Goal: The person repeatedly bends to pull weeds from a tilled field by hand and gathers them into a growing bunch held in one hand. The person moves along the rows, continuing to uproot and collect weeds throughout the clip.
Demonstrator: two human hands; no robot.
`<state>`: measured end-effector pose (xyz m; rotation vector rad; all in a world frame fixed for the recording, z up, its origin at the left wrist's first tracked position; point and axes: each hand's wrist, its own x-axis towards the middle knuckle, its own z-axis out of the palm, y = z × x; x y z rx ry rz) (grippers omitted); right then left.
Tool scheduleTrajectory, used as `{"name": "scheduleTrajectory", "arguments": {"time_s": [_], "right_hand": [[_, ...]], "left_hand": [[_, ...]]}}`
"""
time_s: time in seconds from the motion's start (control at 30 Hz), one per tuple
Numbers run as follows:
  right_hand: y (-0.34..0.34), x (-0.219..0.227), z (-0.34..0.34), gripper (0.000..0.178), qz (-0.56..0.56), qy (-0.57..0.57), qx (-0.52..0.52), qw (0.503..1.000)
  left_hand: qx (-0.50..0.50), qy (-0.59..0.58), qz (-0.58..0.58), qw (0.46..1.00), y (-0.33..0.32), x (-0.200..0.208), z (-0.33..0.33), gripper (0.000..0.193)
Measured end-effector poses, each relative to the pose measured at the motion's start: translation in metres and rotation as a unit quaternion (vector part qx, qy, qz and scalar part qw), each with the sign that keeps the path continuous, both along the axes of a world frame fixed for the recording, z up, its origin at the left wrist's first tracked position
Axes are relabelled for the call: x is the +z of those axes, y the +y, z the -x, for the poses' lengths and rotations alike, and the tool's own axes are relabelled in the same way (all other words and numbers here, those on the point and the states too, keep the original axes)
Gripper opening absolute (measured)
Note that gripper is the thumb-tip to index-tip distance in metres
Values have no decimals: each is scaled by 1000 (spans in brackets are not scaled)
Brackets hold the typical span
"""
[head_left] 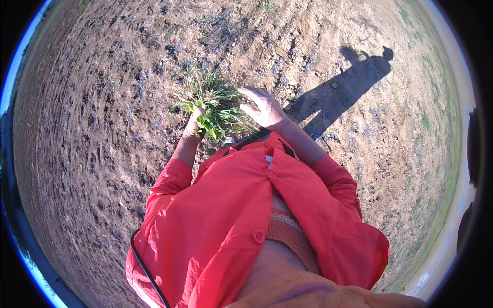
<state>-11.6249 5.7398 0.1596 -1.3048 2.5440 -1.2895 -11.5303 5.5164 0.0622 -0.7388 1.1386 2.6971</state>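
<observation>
A thick bunch of green weeds (pixel 218 105), part grassy blades and part broad leaves, is held out in front of my body. My left hand (pixel 196 120) is closed round its left side, with some of the fingers hidden by leaves. On the other side of the bunch is my right hand (pixel 264 107), its fingers stretched out and the thumb apart from them. Its fingertips come right up to the blades; whether they touch cannot be made out. Nothing shows in that hand.
Bare, cloddy brown soil (pixel 102 118) spreads all round me. My shadow (pixel 344 92) falls across it to the far right. Along the right rim runs a green grass strip (pixel 448 205) with a pale track (pixel 465 169) beyond. A black cable (pixel 146 269) hangs over my red jacket.
</observation>
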Motion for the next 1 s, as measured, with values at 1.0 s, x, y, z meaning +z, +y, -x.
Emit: {"name": "scheduleTrajectory", "arguments": {"time_s": [1.0], "right_hand": [[-23, -241, 481, 37, -277, -400, -164, 858]], "left_hand": [[503, -372, 112, 772, -299, -104, 138, 40]]}}
